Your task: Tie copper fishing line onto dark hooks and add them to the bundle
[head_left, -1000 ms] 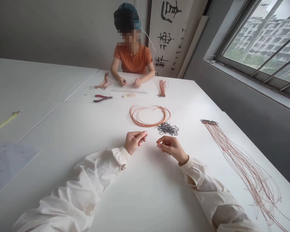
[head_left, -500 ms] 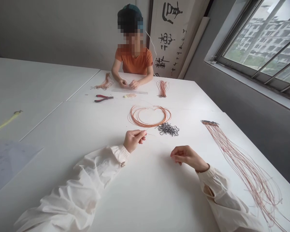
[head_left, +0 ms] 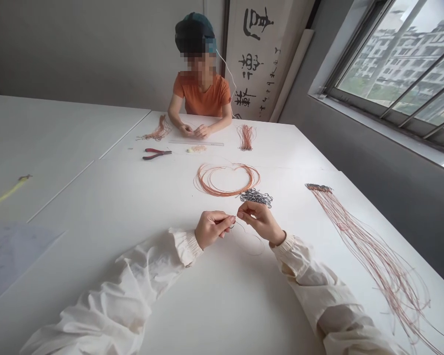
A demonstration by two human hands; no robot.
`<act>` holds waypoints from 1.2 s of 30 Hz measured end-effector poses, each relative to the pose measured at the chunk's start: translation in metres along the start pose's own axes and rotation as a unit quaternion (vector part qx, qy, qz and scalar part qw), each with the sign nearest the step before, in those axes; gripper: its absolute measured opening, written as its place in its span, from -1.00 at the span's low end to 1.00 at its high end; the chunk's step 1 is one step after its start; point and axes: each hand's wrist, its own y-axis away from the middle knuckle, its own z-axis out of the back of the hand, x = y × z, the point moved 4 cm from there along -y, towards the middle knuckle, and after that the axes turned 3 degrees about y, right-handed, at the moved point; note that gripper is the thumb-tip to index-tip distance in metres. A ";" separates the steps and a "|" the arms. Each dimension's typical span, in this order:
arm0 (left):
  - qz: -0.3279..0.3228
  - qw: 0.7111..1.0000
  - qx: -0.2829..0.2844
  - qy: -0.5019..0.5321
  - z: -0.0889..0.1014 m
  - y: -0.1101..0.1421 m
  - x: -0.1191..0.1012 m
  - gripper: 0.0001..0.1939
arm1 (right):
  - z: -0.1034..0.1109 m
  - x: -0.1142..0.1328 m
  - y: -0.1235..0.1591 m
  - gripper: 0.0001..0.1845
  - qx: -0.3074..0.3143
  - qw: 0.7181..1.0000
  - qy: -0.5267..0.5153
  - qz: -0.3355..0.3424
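Left hand (head_left: 211, 229) and right hand (head_left: 261, 222) pinch fine copper wire (head_left: 249, 241) — slack, it could snag the dark wire loops (head_left: 256, 197) nearby.

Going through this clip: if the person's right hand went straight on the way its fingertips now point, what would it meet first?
Most likely the bare left hand, right in line with the bare right hand and holding a thin dark wire between the fingers. Depth is unclear, so the fingertips may already be touching.
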 end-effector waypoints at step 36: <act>-0.113 0.983 -0.147 -0.015 0.024 0.002 -0.077 -0.70 | 0.010 0.008 0.011 -0.78 0.035 0.978 0.204 -0.003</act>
